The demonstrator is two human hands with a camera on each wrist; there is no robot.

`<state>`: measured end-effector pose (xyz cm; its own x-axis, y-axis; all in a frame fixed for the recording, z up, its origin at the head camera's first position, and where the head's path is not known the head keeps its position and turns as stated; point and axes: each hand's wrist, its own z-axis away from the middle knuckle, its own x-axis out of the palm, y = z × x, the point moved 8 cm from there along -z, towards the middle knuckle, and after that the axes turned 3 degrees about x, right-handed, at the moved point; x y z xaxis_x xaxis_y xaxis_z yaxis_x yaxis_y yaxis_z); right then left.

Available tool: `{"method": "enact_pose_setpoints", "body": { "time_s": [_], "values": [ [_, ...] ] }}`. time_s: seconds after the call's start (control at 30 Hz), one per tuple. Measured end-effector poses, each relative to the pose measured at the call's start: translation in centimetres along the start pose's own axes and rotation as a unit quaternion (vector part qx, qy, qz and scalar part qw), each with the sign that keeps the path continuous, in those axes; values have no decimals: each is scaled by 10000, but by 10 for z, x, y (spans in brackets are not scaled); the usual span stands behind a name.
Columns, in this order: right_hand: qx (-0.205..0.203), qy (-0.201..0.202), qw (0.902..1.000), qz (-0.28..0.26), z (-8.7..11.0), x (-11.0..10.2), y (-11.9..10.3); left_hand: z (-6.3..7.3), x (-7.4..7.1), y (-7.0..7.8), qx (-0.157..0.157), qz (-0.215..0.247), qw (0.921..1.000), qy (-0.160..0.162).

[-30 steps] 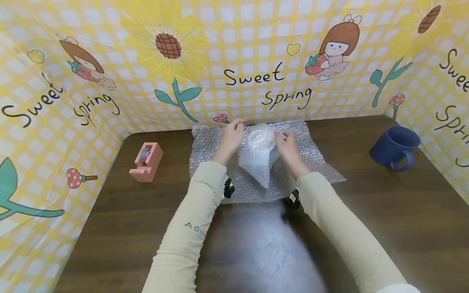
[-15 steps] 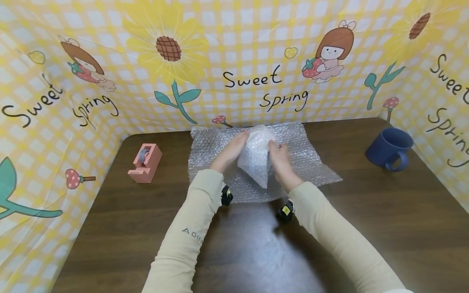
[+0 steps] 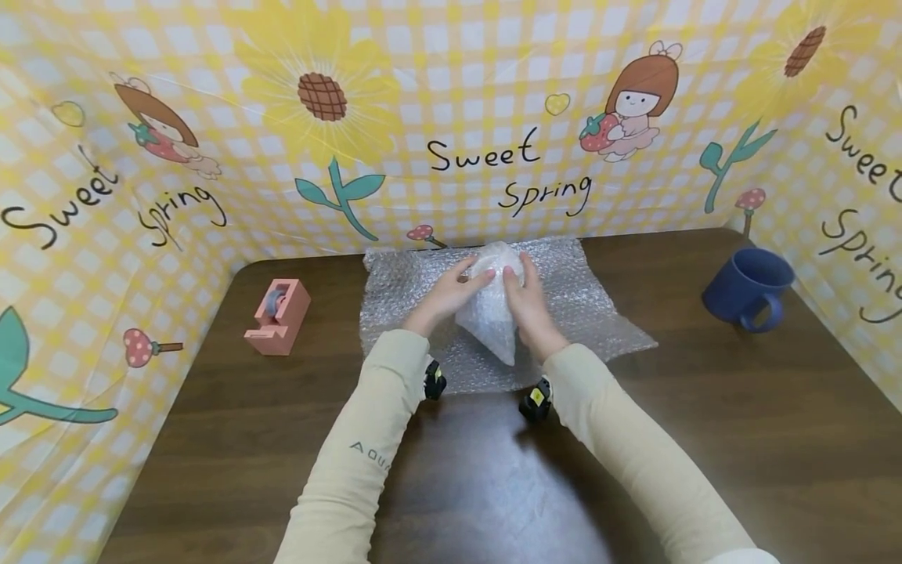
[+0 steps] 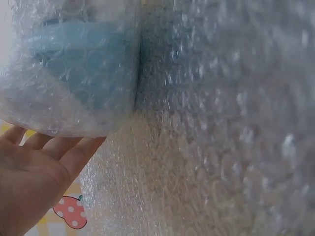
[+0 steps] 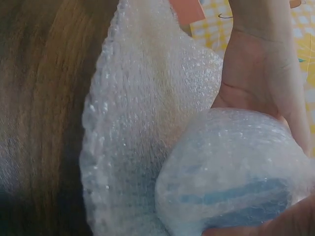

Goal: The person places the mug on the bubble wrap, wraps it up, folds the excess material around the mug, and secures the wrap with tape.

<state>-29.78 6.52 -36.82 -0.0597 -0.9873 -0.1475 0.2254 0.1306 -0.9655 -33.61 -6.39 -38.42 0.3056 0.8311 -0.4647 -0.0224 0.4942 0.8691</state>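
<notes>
A light-blue object [image 4: 88, 64] shows through layers of clear bubble wrap [image 3: 489, 317], which form a rounded bundle tapering to a loose pointed flap towards me. The left hand [image 3: 449, 295] holds the bundle's left side, thumb over its top and fingers behind it. On the opposite side the right hand [image 3: 528, 308] grips it, thumb pressed on top near the left thumb. Under the bundle, the rest of the bubble wrap sheet [image 3: 398, 298] lies spread on the table. In the right wrist view, blue bands show through the wrap between both hands.
A pink tape dispenser [image 3: 279, 317] stands on the left of the dark wooden table [image 3: 247, 439]. To the right is a dark blue mug [image 3: 748, 286], its handle facing me. Yellow checked cloth [image 3: 486, 70] rises behind the table.
The hands, apart at first beside the top of the bundle, have closed in on its sides. Both thumbs now press on the wrap. The bundle stays in about the same place.
</notes>
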Motion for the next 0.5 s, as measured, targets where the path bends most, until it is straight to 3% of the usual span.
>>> {"method": "enact_pose_setpoints", "body": {
  "time_s": [0.5],
  "values": [
    [320,12,9991,-273,-2,3,-2,-2,-1,7,18,-36,9998,200]
  ]
}}
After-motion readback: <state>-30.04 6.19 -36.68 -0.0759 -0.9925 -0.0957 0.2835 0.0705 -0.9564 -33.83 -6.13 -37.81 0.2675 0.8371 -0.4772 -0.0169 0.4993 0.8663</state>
